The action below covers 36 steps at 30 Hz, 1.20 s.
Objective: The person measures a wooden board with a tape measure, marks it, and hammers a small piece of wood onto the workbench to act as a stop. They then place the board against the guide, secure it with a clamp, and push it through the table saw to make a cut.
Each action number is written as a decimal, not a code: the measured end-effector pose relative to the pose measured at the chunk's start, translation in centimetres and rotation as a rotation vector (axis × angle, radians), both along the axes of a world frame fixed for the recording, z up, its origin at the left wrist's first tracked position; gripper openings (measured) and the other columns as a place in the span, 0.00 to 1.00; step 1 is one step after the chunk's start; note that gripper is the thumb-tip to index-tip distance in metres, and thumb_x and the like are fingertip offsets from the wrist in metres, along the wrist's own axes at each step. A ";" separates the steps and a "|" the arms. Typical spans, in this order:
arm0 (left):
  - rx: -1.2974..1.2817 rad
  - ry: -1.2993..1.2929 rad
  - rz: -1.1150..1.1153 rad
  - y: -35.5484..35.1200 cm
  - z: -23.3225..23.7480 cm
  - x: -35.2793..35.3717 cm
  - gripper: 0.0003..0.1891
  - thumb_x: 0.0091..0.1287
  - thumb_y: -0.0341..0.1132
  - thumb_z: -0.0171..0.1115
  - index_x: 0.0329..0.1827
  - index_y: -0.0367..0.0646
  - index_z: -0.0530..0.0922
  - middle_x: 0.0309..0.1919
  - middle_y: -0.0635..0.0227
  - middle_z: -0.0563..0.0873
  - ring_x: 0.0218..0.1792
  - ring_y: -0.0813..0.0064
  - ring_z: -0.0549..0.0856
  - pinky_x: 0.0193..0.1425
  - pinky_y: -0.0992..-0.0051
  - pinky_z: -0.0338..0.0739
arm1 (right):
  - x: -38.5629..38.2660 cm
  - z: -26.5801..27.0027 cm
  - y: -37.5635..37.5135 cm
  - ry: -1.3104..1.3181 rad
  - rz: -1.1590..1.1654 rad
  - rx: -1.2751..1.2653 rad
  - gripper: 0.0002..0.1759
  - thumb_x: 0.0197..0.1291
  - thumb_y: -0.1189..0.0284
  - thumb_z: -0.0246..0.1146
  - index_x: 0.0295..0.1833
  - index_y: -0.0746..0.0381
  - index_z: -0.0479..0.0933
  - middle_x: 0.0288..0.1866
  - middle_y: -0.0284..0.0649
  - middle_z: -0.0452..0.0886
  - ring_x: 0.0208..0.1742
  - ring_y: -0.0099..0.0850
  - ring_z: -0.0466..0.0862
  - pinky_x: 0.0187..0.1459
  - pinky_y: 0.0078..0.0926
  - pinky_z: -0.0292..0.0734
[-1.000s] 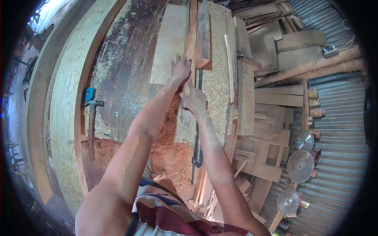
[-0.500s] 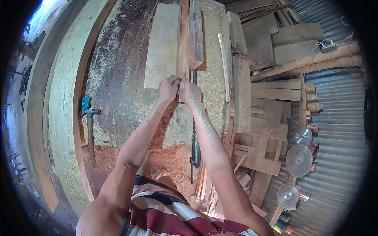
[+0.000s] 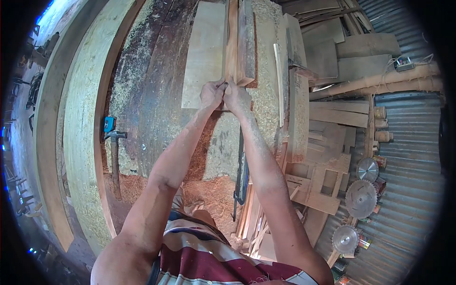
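Observation:
Both hands are together at the near end of a narrow reddish wooden strip [image 3: 232,42]. My left hand [image 3: 212,95] has its fingers closed at the strip's left side, over the near right part of a pale flat board [image 3: 202,52]. On the right, my right hand [image 3: 236,98] grips the strip's end with bent fingers. A thick wooden block [image 3: 246,45] lies along the strip's right side. What the fingertips of my left hand hold is hidden.
A hammer [image 3: 115,156] and a blue tape measure [image 3: 109,124] lie at the left of the workbench [image 3: 156,95]. Long planks [image 3: 85,123] run further left. A black clamp [image 3: 241,180] stands near my right forearm. Saw blades [image 3: 361,198] hang at the right.
The whole view has shifted, so the bench and boards appear further right. Both hands have moved slightly up in the view and remain together at the strip's near end.

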<state>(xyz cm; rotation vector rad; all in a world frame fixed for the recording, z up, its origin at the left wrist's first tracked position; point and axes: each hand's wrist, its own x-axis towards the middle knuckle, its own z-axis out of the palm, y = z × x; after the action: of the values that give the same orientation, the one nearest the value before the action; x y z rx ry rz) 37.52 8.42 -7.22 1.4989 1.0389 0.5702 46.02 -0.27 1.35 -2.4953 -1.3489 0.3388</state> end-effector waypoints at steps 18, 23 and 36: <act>-0.073 0.000 0.021 4.9 2.3 3.3 0.19 0.70 0.45 0.74 0.59 0.46 0.92 0.31 0.56 0.94 0.34 0.65 0.94 0.44 0.66 0.85 | -3.0 0.8 -0.5 0.034 -0.153 -0.097 0.38 0.78 0.53 0.56 0.86 0.59 0.62 0.36 0.62 0.89 0.40 0.61 0.91 0.43 0.59 0.86; 0.086 -0.004 0.050 3.8 2.7 2.3 0.16 0.67 0.42 0.74 0.53 0.44 0.94 0.34 0.55 0.95 0.35 0.65 0.94 0.45 0.66 0.86 | -1.7 -0.4 0.5 0.040 -0.147 -0.067 0.37 0.79 0.56 0.57 0.86 0.60 0.61 0.37 0.61 0.89 0.41 0.61 0.91 0.43 0.60 0.85; 0.106 0.101 0.101 3.8 3.0 2.3 0.12 0.64 0.43 0.76 0.38 0.43 0.96 0.29 0.57 0.94 0.31 0.65 0.93 0.43 0.64 0.86 | -0.9 -2.0 2.8 0.016 -0.229 0.119 0.35 0.79 0.61 0.56 0.87 0.59 0.61 0.44 0.57 0.91 0.49 0.55 0.92 0.49 0.55 0.87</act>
<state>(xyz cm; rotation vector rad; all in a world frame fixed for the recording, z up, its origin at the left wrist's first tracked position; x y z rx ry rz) 39.81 12.20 -4.21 1.5878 1.1837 0.6345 45.13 2.51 -0.70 -2.5069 -1.0308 0.2207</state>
